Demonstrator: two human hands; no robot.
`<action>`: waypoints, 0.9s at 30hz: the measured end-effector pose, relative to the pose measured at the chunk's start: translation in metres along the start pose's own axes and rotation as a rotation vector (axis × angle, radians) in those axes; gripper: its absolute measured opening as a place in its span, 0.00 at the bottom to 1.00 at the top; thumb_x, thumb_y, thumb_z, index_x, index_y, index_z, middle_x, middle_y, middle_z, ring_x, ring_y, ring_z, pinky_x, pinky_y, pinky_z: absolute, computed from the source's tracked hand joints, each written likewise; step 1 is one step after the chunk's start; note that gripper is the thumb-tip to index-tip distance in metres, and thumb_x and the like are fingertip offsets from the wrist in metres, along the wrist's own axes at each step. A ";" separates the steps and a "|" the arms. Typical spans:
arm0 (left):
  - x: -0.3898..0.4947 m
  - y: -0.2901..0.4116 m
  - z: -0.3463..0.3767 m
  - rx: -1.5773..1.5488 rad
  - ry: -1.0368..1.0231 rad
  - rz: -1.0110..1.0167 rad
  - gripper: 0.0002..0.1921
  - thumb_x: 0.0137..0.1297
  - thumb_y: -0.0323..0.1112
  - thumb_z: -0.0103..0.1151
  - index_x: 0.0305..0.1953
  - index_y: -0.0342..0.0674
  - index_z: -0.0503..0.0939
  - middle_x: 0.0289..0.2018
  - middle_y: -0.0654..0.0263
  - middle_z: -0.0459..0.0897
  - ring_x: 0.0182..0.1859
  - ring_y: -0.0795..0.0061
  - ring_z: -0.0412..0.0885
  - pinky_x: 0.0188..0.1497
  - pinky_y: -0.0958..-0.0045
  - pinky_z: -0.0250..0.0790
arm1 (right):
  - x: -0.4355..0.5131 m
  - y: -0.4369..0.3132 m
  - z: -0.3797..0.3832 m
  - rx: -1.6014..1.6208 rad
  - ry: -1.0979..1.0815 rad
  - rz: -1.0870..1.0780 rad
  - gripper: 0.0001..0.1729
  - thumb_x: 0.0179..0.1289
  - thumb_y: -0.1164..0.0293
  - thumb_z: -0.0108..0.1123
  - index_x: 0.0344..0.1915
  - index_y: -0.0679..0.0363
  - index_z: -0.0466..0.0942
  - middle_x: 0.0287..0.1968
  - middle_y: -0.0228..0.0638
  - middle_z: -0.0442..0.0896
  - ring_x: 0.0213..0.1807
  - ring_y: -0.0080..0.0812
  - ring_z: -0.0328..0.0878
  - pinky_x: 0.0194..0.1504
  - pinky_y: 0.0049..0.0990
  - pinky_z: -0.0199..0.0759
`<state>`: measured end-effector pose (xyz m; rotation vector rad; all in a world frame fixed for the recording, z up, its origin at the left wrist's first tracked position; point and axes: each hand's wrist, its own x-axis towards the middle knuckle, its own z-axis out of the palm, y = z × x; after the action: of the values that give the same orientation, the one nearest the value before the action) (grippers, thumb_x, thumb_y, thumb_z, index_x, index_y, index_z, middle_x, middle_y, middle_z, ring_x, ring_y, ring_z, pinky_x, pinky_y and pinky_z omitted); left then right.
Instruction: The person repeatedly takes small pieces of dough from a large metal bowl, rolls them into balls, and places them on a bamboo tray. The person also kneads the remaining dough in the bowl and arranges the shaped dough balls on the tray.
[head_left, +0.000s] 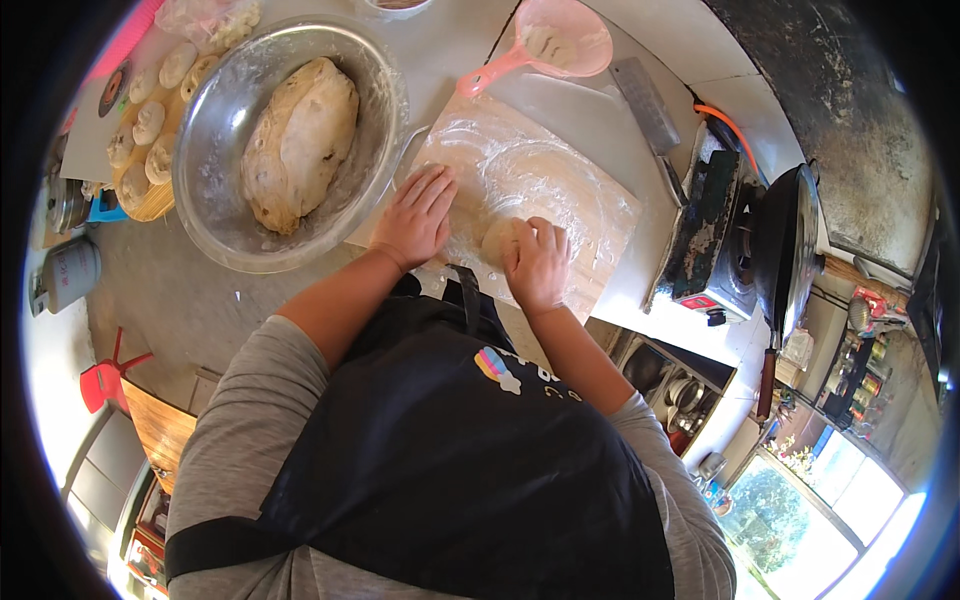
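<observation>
My left hand (421, 216) lies flat with fingers extended at the left side of a floured wooden board (592, 202), close to a large metal basin (196, 202). No object shows in it. On the board, my right hand (541, 264) is curled over a small round piece of dough (495, 238), whose left part shows past the thumb; the fingers hide the rest. White flour is smeared in arcs over the board. Inside the basin rests a big oblong lump of dough (300, 146) with dark specks.
Several shaped dough pieces (148, 122) sit on a round wooden board (161, 201) at the far left. A pink scoop (564, 37) with flour and a cleaver (646, 105) lie beyond the floured board. At the right stand a gas stove (709, 225) and a wok (784, 240).
</observation>
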<state>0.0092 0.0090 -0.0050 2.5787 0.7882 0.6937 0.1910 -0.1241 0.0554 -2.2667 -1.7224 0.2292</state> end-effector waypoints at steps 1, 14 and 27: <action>0.001 0.001 -0.001 0.000 0.000 -0.002 0.22 0.61 0.32 0.53 0.57 0.33 0.75 0.63 0.56 0.73 0.68 0.58 0.68 0.74 0.57 0.55 | -0.002 -0.004 0.005 0.011 0.076 -0.085 0.19 0.58 0.64 0.64 0.48 0.61 0.78 0.52 0.40 0.77 0.56 0.48 0.72 0.59 0.46 0.66; 0.001 0.002 -0.003 0.033 -0.044 -0.002 0.23 0.60 0.35 0.55 0.57 0.34 0.76 0.64 0.57 0.72 0.70 0.60 0.66 0.75 0.59 0.54 | 0.046 -0.017 0.033 0.055 0.078 -0.025 0.13 0.62 0.61 0.63 0.37 0.60 0.80 0.42 0.41 0.80 0.49 0.47 0.75 0.51 0.42 0.70; -0.001 -0.001 -0.001 -0.008 -0.100 -0.033 0.28 0.60 0.38 0.56 0.62 0.36 0.72 0.67 0.57 0.69 0.71 0.60 0.63 0.76 0.57 0.50 | 0.002 0.043 -0.021 0.413 -0.080 0.508 0.27 0.76 0.53 0.50 0.60 0.65 0.75 0.58 0.47 0.79 0.58 0.38 0.78 0.60 0.33 0.69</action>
<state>0.0076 0.0093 -0.0050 2.5647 0.7919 0.5524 0.2375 -0.1358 0.0620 -2.3413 -0.9759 0.7140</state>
